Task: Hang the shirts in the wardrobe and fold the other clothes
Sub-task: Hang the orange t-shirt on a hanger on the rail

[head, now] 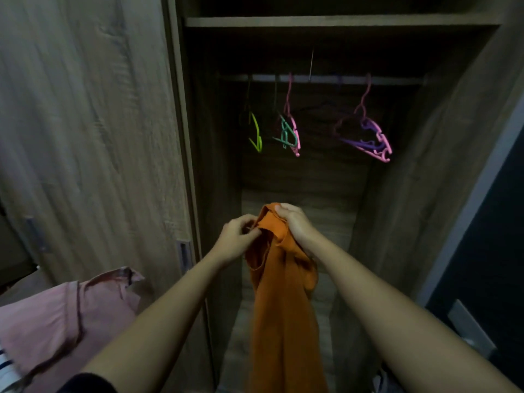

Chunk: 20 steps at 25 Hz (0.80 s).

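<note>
**Open the neck before reaching for a hanger**

My left hand [235, 239] pinches and my right hand [295, 222] grips the bunched top of the orange shirt [283, 293], which hangs before the wardrobe's [411, 180] open middle. I'd spread the neck opening first, then lift the pink hanger [295, 146] off the rail [320, 78].

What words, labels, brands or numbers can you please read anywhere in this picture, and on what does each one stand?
None can be read. The orange garment, the pink garment, the hangers and the wardrobe door show no print, label or number in this dim, blurred view.
</note>
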Tool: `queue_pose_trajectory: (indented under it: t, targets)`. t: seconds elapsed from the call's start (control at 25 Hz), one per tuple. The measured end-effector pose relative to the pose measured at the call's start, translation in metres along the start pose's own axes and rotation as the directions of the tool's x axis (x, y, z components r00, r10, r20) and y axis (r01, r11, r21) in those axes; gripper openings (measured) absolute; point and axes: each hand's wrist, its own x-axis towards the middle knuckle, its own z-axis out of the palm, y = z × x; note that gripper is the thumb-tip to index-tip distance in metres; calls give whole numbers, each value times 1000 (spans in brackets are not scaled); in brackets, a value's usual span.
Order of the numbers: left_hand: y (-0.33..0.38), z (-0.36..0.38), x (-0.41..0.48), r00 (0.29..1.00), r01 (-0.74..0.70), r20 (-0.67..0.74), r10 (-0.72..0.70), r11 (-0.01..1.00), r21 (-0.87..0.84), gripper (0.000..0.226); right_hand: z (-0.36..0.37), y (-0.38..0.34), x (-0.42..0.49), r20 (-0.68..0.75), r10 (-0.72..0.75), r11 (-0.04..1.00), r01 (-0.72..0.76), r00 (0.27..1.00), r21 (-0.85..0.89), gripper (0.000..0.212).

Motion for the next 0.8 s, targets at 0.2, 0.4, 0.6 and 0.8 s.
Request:
queue_pose_trajectory:
  t: [0.2,0.4,0.6,0.8]
  targets:
    - [-14,-14,12,989,-23,147,-31,937,349,11,-35,-7,-5,37,-52,887,63,998,-456,33]
    - [-24,-19,19,963,40,227,-146,908,417,18,-78,2,-8,194,326,636,-63,925,-769,32]
    - [-10,-19,32,993,2,102,-58,875,484,24,-106,19,-16,57,232,310,-18,971,-950,22]
    - [-16,4,31,999,44,-1,-49,882,470,22,-117,13,-23,-1,220,608,-138,975,-782,26]
